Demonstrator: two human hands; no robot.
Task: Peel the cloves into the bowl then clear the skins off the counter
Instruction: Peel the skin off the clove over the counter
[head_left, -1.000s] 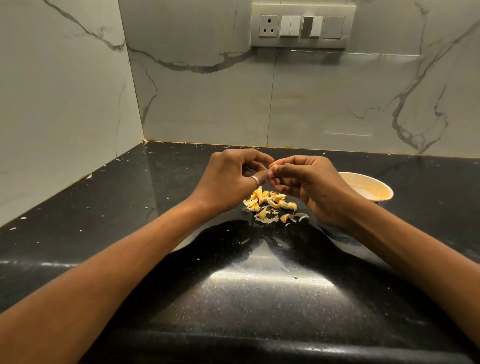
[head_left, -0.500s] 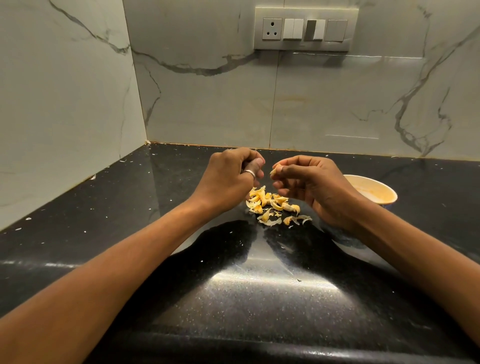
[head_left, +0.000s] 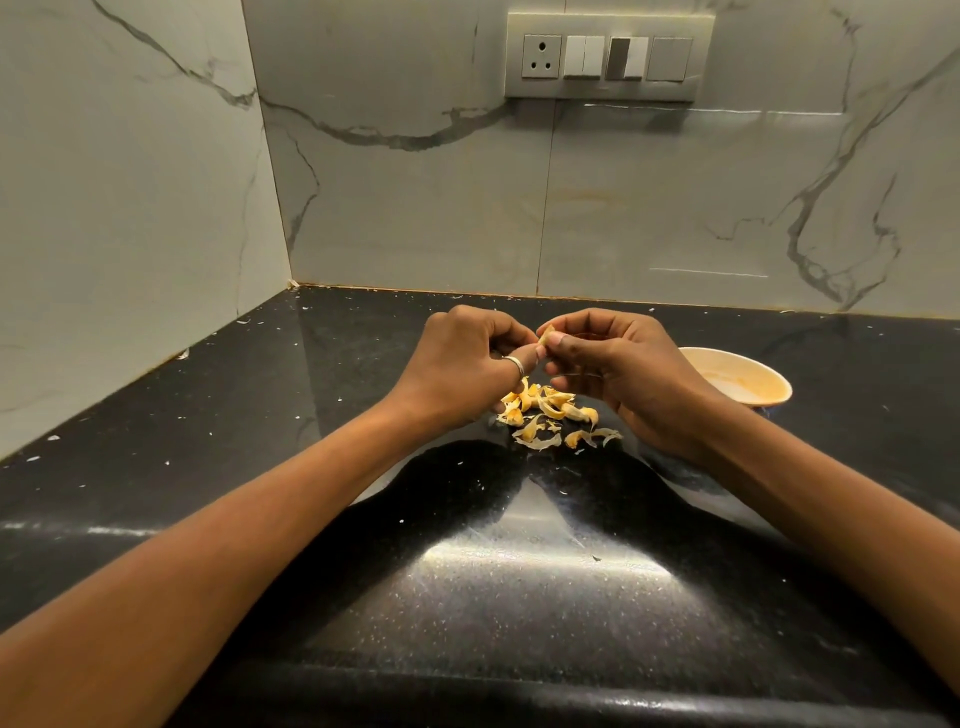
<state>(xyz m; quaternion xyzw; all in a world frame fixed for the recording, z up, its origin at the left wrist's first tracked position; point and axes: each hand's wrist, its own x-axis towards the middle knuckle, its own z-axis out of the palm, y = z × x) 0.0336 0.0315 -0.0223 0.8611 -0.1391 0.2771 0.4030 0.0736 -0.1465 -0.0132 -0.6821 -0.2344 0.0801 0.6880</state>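
Above skins (head_left: 550, 415) piled on the counter (head_left: 493, 597), the right hand (head_left: 628, 374) pinches a clove (head_left: 545, 336); the curled left hand (head_left: 457, 369) meets it thumb-first, grip unclear. The bowl (head_left: 779, 387) stands just beyond, right. The hands, apart a moment earlier, have closed together.

Counter (head_left: 208, 467) black, glossy, fine white specks. Walls (head_left: 415, 182) pale grey-white marble pattern, dark grey veins. Skins (head_left: 550, 415) yellow-orange, some paler. Clove (head_left: 544, 339) pale yellow. Bowl (head_left: 748, 371) cream, orange tint inside. Switch plate (head_left: 608, 91) silver-grey, white switches. Ring (head_left: 514, 364) silver.
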